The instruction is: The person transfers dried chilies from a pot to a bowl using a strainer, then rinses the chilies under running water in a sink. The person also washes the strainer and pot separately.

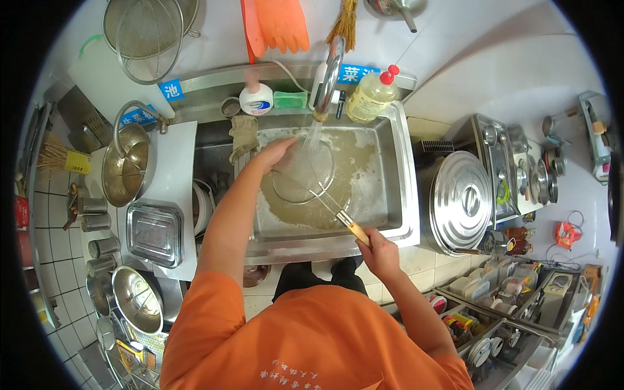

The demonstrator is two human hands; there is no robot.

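Note:
My right hand (380, 251) is closed round the wooden handle of a round wire-mesh strainer (304, 170). The strainer is over a stainless steel sink (397, 170), whose bottom holds cloudy water. Above it, the faucet (333, 73) pours a spray of water into the mesh. At the strainer's upper left rim is my left hand (279, 152); its fingertips are blurred by the spray, so whether they grip the rim is hidden.
A dish soap bottle (369, 97), a white pump bottle (256, 99) and a green sponge (290, 99) line the sink's back ledge. A cloth (243, 136) hangs at its left. On the right stands a large lidded pot (463, 200); a metal basin (127, 165) is left.

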